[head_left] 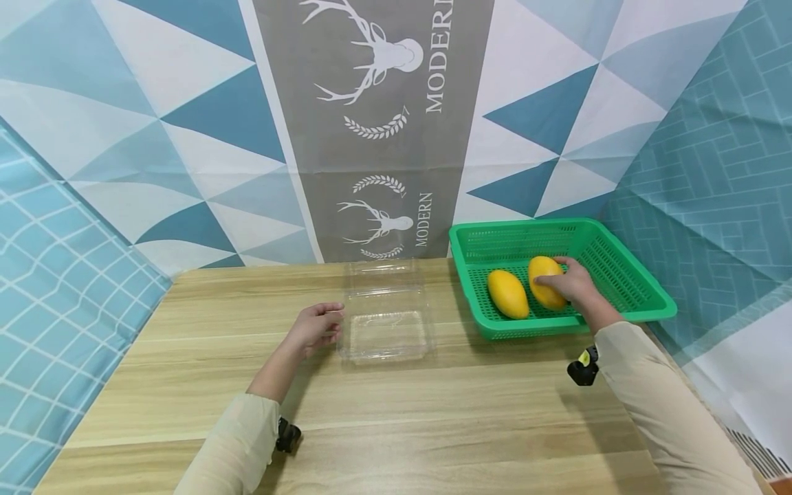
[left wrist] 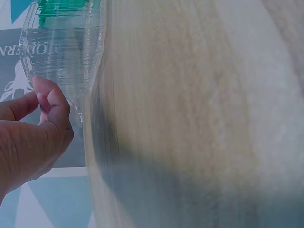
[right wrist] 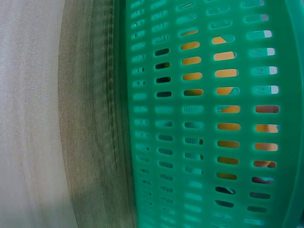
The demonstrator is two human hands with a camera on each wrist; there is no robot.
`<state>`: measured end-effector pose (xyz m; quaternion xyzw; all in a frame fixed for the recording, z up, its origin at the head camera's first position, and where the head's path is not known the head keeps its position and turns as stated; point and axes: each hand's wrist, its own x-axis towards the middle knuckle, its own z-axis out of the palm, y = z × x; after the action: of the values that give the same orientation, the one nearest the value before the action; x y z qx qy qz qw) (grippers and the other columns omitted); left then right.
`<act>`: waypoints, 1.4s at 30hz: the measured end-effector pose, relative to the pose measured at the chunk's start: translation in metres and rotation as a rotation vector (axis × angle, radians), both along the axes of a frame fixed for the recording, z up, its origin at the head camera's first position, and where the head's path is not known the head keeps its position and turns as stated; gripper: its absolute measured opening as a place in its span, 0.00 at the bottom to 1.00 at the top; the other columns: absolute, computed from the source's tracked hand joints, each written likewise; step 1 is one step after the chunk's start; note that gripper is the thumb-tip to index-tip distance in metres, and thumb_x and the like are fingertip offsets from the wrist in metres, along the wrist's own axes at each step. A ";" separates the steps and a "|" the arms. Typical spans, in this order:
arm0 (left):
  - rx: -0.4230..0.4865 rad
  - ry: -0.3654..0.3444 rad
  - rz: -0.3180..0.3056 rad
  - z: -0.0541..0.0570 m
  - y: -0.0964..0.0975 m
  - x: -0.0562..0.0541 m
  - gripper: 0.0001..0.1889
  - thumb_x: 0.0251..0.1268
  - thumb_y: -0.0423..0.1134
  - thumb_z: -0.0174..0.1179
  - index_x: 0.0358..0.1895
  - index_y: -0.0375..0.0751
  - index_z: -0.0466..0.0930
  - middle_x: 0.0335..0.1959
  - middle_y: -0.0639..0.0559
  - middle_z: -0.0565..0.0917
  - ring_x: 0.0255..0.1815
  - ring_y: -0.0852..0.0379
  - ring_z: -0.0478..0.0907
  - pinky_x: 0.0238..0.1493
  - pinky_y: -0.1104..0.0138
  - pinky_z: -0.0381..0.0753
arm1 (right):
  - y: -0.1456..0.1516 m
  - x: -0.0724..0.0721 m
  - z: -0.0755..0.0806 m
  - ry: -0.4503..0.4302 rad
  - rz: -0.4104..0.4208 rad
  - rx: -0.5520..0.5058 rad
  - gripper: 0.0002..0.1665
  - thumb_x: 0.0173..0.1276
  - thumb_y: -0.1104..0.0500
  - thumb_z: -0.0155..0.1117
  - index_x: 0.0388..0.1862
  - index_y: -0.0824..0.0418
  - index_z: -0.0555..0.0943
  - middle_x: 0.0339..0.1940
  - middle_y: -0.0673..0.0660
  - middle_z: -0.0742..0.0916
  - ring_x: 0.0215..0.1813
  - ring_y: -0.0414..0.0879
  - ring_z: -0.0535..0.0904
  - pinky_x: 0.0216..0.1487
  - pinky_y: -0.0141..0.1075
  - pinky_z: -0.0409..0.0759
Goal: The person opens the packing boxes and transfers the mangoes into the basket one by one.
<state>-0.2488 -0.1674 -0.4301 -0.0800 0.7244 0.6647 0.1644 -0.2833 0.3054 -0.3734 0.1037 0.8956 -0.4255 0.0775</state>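
Observation:
A clear plastic clamshell box [head_left: 388, 337] lies open on the table, its lid [head_left: 382, 277] folded back toward the wall. My left hand [head_left: 317, 326] is at the box's left side; in the left wrist view the thumb and index finger [left wrist: 45, 85] pinch its rim. Inside a green basket [head_left: 489, 330], my right hand [head_left: 572, 283] grips a yellow mango [head_left: 544, 271] with the thumb on its near side. Another mango [head_left: 508, 294] lies just left of it. The right wrist view shows the basket's slotted wall [right wrist: 199, 114], which mostly hides the hand and fruit.
The wooden table [head_left: 433, 426] extends in front of both hands. A patterned wall cloth [head_left: 383, 151] hangs right behind the box and basket. Blue tiled sheets [head_left: 56, 289] enclose the left side and similar ones the right.

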 end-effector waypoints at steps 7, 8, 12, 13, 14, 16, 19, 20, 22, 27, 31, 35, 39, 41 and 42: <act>0.006 -0.007 0.003 -0.001 0.001 0.000 0.22 0.70 0.35 0.50 0.64 0.29 0.62 0.37 0.49 0.71 0.29 0.61 0.71 0.31 0.74 0.78 | -0.001 0.001 -0.001 0.002 -0.002 -0.006 0.51 0.66 0.50 0.58 0.74 0.67 0.41 0.66 0.79 0.59 0.61 0.69 0.66 0.49 0.52 0.78; 0.007 -0.008 0.004 -0.001 0.001 0.000 0.22 0.70 0.35 0.50 0.64 0.30 0.63 0.37 0.50 0.71 0.29 0.61 0.71 0.31 0.74 0.78 | -0.001 0.000 -0.001 0.003 -0.003 -0.007 0.51 0.66 0.50 0.58 0.74 0.67 0.41 0.66 0.79 0.59 0.61 0.69 0.66 0.49 0.52 0.78; 0.011 -0.010 0.008 -0.002 0.001 0.000 0.22 0.70 0.35 0.50 0.64 0.29 0.62 0.37 0.50 0.71 0.28 0.62 0.71 0.31 0.74 0.78 | -0.001 -0.001 -0.002 0.005 -0.003 -0.009 0.51 0.66 0.50 0.59 0.74 0.67 0.41 0.67 0.78 0.59 0.61 0.69 0.66 0.49 0.52 0.78; 0.011 -0.009 0.008 -0.002 0.001 0.000 0.22 0.70 0.35 0.50 0.64 0.29 0.62 0.37 0.50 0.71 0.28 0.62 0.71 0.31 0.74 0.78 | 0.000 -0.001 -0.003 0.005 -0.003 -0.010 0.51 0.66 0.50 0.59 0.74 0.67 0.41 0.67 0.78 0.59 0.61 0.69 0.65 0.50 0.52 0.78; 0.012 -0.010 0.010 -0.001 0.001 0.001 0.22 0.70 0.34 0.50 0.64 0.29 0.62 0.37 0.50 0.71 0.28 0.62 0.71 0.31 0.74 0.78 | 0.000 -0.002 -0.004 0.005 -0.003 -0.008 0.51 0.66 0.50 0.59 0.74 0.67 0.41 0.66 0.78 0.59 0.61 0.69 0.65 0.50 0.52 0.78; 0.011 -0.009 0.010 -0.001 0.001 0.001 0.22 0.70 0.34 0.50 0.64 0.29 0.63 0.37 0.50 0.71 0.28 0.62 0.71 0.31 0.74 0.78 | 0.000 -0.002 -0.004 0.004 -0.002 -0.004 0.50 0.66 0.51 0.59 0.74 0.67 0.42 0.66 0.78 0.59 0.61 0.69 0.65 0.50 0.52 0.78; 0.005 -0.006 0.007 -0.001 0.001 0.001 0.22 0.70 0.35 0.50 0.63 0.30 0.63 0.37 0.49 0.71 0.28 0.61 0.72 0.31 0.74 0.78 | 0.000 -0.003 -0.005 0.002 -0.001 0.002 0.51 0.65 0.51 0.59 0.74 0.67 0.42 0.66 0.78 0.59 0.61 0.70 0.65 0.50 0.53 0.78; 0.003 -0.006 0.007 -0.001 0.001 0.001 0.22 0.70 0.35 0.50 0.63 0.30 0.63 0.37 0.49 0.71 0.28 0.61 0.72 0.31 0.74 0.78 | 0.000 -0.003 -0.005 0.002 -0.001 0.004 0.51 0.65 0.51 0.60 0.74 0.67 0.42 0.66 0.78 0.59 0.61 0.70 0.65 0.50 0.53 0.78; 0.001 -0.004 0.005 -0.002 0.001 0.001 0.22 0.70 0.35 0.50 0.63 0.30 0.63 0.38 0.49 0.71 0.28 0.61 0.72 0.31 0.74 0.78 | -0.001 -0.004 -0.005 0.003 -0.001 0.007 0.51 0.65 0.51 0.60 0.74 0.67 0.42 0.66 0.78 0.60 0.61 0.69 0.65 0.50 0.53 0.78; 0.005 -0.002 0.003 -0.002 0.000 0.000 0.22 0.70 0.35 0.50 0.63 0.29 0.62 0.38 0.49 0.71 0.28 0.61 0.72 0.31 0.74 0.78 | 0.001 -0.007 -0.004 0.005 0.004 0.026 0.50 0.66 0.51 0.59 0.74 0.67 0.43 0.66 0.78 0.60 0.60 0.69 0.66 0.49 0.53 0.78; 0.014 -0.006 0.003 -0.002 0.000 0.000 0.22 0.70 0.35 0.50 0.63 0.29 0.62 0.38 0.49 0.71 0.29 0.61 0.72 0.31 0.74 0.78 | 0.003 -0.008 -0.005 -0.004 0.003 0.033 0.50 0.65 0.52 0.59 0.74 0.67 0.42 0.66 0.78 0.60 0.60 0.69 0.66 0.50 0.53 0.77; 0.014 -0.005 0.005 -0.001 0.001 0.000 0.22 0.70 0.35 0.50 0.64 0.29 0.62 0.39 0.48 0.71 0.28 0.61 0.72 0.32 0.73 0.78 | 0.004 -0.008 -0.006 -0.006 0.005 0.040 0.51 0.65 0.51 0.59 0.74 0.67 0.42 0.66 0.78 0.60 0.60 0.69 0.66 0.51 0.54 0.77; 0.014 -0.005 0.007 0.000 0.001 -0.001 0.22 0.70 0.34 0.50 0.63 0.29 0.62 0.39 0.48 0.71 0.28 0.61 0.72 0.31 0.73 0.77 | 0.004 -0.009 -0.006 -0.008 0.009 0.040 0.51 0.65 0.51 0.59 0.74 0.69 0.42 0.65 0.79 0.60 0.60 0.69 0.66 0.52 0.54 0.76; 0.015 -0.006 0.007 0.000 0.001 -0.001 0.22 0.70 0.35 0.50 0.63 0.29 0.62 0.39 0.48 0.71 0.28 0.61 0.72 0.31 0.74 0.77 | 0.004 -0.009 -0.007 -0.010 0.010 0.041 0.50 0.65 0.51 0.59 0.74 0.69 0.42 0.65 0.79 0.60 0.60 0.69 0.66 0.52 0.55 0.76; 0.015 -0.006 0.007 0.000 0.001 -0.001 0.22 0.70 0.34 0.50 0.63 0.29 0.62 0.39 0.48 0.71 0.28 0.61 0.72 0.30 0.74 0.77 | 0.004 -0.009 -0.007 -0.013 0.011 0.044 0.50 0.65 0.52 0.59 0.74 0.69 0.42 0.65 0.79 0.60 0.60 0.69 0.66 0.52 0.55 0.76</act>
<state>-0.2497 -0.1667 -0.4306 -0.0833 0.7188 0.6703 0.1647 -0.2926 0.3092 -0.3802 0.1033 0.9048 -0.4048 0.0830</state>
